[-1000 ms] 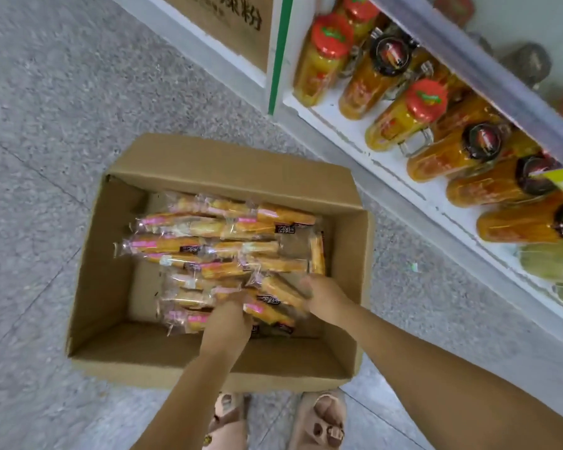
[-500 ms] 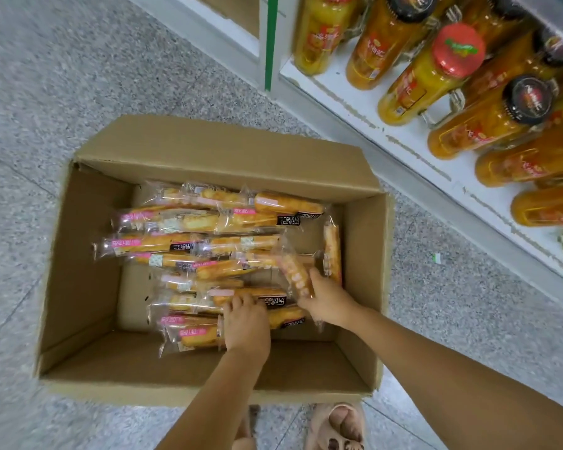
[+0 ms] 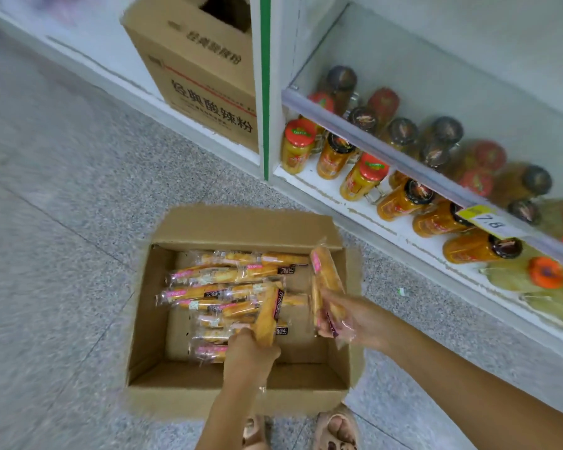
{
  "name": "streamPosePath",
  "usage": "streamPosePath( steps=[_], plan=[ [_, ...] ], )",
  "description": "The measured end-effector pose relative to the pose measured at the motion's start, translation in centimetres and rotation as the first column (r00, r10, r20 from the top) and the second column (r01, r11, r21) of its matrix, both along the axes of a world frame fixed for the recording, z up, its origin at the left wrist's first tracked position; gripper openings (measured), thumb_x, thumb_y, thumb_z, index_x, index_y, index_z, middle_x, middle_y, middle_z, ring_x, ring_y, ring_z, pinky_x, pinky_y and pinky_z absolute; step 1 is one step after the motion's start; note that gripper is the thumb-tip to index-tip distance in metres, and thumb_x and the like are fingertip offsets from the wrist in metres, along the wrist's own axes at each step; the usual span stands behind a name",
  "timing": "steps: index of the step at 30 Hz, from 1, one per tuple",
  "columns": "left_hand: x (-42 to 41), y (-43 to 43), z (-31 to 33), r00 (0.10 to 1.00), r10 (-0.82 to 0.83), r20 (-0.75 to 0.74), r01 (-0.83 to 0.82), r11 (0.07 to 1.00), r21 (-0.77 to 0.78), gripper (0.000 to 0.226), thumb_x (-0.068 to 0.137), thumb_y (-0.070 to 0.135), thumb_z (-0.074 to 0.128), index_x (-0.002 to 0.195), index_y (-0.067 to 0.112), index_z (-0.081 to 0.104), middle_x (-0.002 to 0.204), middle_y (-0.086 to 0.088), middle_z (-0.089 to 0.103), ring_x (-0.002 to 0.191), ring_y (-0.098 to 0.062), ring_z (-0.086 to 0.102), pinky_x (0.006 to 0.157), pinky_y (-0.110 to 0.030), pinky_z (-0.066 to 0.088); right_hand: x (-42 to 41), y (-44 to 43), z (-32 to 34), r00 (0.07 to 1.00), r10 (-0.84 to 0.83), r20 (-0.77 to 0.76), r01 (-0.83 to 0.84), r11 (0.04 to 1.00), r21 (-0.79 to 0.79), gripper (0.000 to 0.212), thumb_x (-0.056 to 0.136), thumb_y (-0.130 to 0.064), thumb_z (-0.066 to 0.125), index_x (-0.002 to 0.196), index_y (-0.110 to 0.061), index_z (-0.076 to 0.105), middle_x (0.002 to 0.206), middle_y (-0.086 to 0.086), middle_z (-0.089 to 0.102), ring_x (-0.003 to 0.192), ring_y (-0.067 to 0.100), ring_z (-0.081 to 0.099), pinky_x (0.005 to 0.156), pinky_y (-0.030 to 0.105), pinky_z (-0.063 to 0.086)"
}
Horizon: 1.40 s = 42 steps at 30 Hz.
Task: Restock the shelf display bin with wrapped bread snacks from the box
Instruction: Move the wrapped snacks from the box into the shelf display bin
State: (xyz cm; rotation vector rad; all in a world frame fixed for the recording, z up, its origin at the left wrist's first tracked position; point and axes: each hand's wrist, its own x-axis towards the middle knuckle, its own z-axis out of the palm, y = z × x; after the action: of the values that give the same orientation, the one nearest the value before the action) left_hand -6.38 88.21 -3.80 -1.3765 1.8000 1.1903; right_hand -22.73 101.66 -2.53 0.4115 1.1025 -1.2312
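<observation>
Gripping one wrapped bread snack, left hand has its fingers curled round the lower end, with the snack tilted up inside the box. Right hand, just right of the left, has fingers closed round the upright snacks over the box's right wall; count unclear. Snack pile lies flat in the box, just beyond and left of the left hand. Orange jars sit on a shelf well beyond the right hand. Printed carton stands far beyond both.
</observation>
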Motion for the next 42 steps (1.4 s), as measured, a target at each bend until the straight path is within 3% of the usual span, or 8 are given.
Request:
streamPosePath(
  steps=[4,15,19,26,30,34,38,42],
  plan=[
    [-1.2,0.4,9.5,0.950,0.282,-0.131,-0.255,0.948,0.191,0.028,0.081,0.012,0.066,0.099,0.018,0.046,0.081,0.000,0.060,0.072,-0.011,0.059,0.059,-0.024,0.050,0.0,0.7,8.0,0.998,-0.026,0.051,0.028,0.999,-0.034,0.034,0.090,-0.029,0.059,0.108,0.000,0.056,0.081,0.015,0.056,0.065,0.026,0.057,0.062,0.035,0.055],
    [-2.6,1.0,31.4,0.686,0.658,-0.310,-0.413,0.703,0.580,0.044,0.063,0.028,0.083,0.099,0.009,0.066,0.083,-0.004,0.073,0.092,-0.028,0.064,0.098,-0.047,0.044,1.2,2.6,32.0,0.997,0.075,-0.030,-0.077,0.994,-0.072,0.041,0.088,-0.041,0.056,0.107,-0.004,0.059,0.082,0.014,0.062,0.060,0.021,0.059,0.058,0.029,0.051],
    [-3.8,1.4,38.1,0.609,0.689,-0.394,-0.386,0.691,0.611,0.020,0.075,0.011,0.074,0.092,0.008,0.064,0.079,-0.008,0.069,0.071,-0.020,0.065,0.078,-0.037,0.051,2.4,2.8,38.7,0.949,0.183,-0.255,-0.202,0.978,-0.048,0.048,0.092,-0.046,0.050,0.122,-0.008,0.053,0.095,0.012,0.066,0.074,0.022,0.064,0.066,0.031,0.053],
    [-4.3,1.2,47.7,0.644,0.607,-0.465,-0.300,0.760,0.576,0.033,0.069,0.022,0.081,0.095,0.005,0.069,0.092,-0.015,0.073,0.088,-0.030,0.066,0.083,-0.040,0.050,3.6,2.9,51.4,0.692,0.317,-0.648,-0.310,0.942,0.129,0.021,0.088,-0.026,0.065,0.107,-0.031,0.060,0.105,-0.013,0.063,0.090,-0.012,0.060,0.067,0.005,0.043],
    [-4.2,-0.1,52.4,0.642,0.558,-0.526,-0.250,0.801,0.544,0.040,0.069,0.022,0.082,0.100,0.001,0.068,0.091,-0.010,0.073,0.091,-0.026,0.068,0.094,-0.043,0.048,3.3,3.6,56.3,0.401,0.334,-0.853,-0.174,0.942,0.287,0.031,0.069,-0.051,0.074,0.093,-0.062,0.059,0.116,-0.018,0.061,0.107,-0.002,0.054,0.082,0.013,0.041],
    [-4.8,-2.2,55.8,0.598,0.563,-0.571,-0.301,0.818,0.491,0.021,0.076,0.014,0.077,0.094,0.007,0.067,0.083,-0.009,0.070,0.079,-0.024,0.065,0.086,-0.040,0.049,3.2,4.2,61.7,0.273,0.278,-0.921,-0.065,0.960,0.271,0.036,0.066,-0.035,0.082,0.096,-0.047,0.066,0.087,-0.025,0.068,0.069,-0.013,0.058,0.058,0.006,0.039],
    [-4.8,-4.7,58.4,0.543,0.596,-0.592,-0.290,0.794,0.534,0.022,0.078,0.012,0.074,0.097,0.005,0.065,0.087,-0.011,0.071,0.085,-0.028,0.068,0.086,-0.040,0.050,3.3,4.9,66.1,0.075,0.317,-0.946,-0.006,0.948,0.317,0.043,0.052,-0.058,0.082,0.093,-0.054,0.067,0.102,-0.024,0.063,0.082,-0.012,0.058,0.065,0.011,0.043],
    [-5.2,-5.2,60.5,0.588,0.516,-0.623,-0.094,0.809,0.581,0.044,0.076,0.010,0.074,0.116,-0.001,0.057,0.097,-0.013,0.073,0.087,-0.026,0.071,0.076,-0.033,0.053,3.1,5.3,69.0,0.017,0.189,-0.982,0.122,0.974,0.190,0.044,0.054,-0.035,0.086,0.091,-0.033,0.061,0.096,-0.015,0.068,0.069,-0.007,0.059,0.061,0.011,0.040]
  ],
)
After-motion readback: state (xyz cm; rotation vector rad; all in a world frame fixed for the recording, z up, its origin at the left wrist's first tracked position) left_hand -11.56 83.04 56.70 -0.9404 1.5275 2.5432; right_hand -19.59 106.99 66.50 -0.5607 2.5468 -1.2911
